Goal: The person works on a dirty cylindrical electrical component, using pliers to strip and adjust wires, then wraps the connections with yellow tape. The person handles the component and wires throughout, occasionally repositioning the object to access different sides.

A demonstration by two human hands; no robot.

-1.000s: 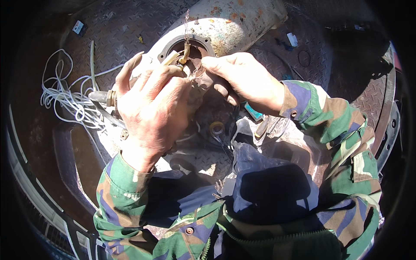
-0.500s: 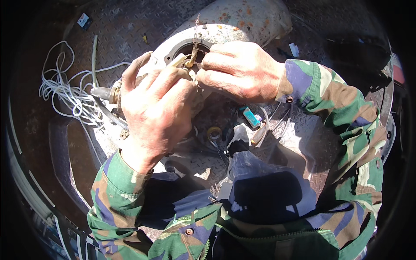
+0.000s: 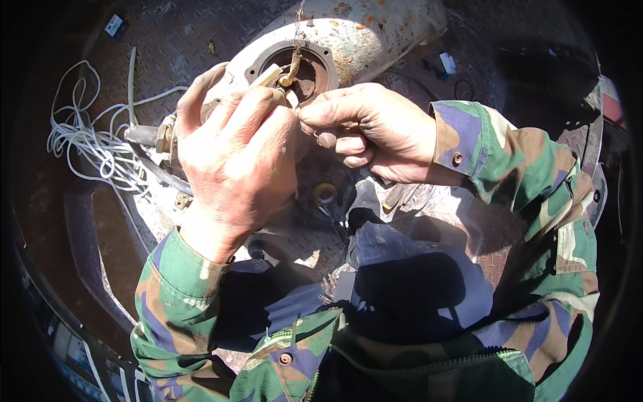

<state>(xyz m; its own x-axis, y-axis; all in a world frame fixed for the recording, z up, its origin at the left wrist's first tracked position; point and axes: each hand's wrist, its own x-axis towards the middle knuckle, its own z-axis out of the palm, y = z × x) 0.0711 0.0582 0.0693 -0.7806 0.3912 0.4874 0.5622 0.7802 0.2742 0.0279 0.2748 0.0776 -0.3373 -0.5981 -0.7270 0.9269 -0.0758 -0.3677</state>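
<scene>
A pale, rust-spotted metal housing [image 3: 375, 37] lies at the top middle, with a round flanged opening [image 3: 327, 61] facing me. Wire leads [image 3: 293, 68] in yellowish sleeves come out of it, one with bare twisted strands pointing up. My left hand [image 3: 238, 151] is closed at the opening's near left side, its fingertips on a wire lead. Close by, my right hand [image 3: 375, 130] pinches thumb against forefinger beside a small whitish piece at the lead's end. What sits inside that pinch is too small to make out. A brass cable fitting [image 3: 164, 137] juts out left of my left hand.
A tangle of white cord [image 3: 100, 157] lies on the left over the patterned metal floor [image 3: 181, 40]. A yellow tape roll [image 3: 325, 194] and a tool with a yellowish handle [image 3: 394, 196] lie below my hands. Small boxes [image 3: 114, 25] and white scraps [image 3: 447, 63] are farther off.
My right hand has drawn back slightly down from the opening and turned, so its curled fingers show. More of the opening is visible. My left hand stays at the leads; the whole view has shifted slightly.
</scene>
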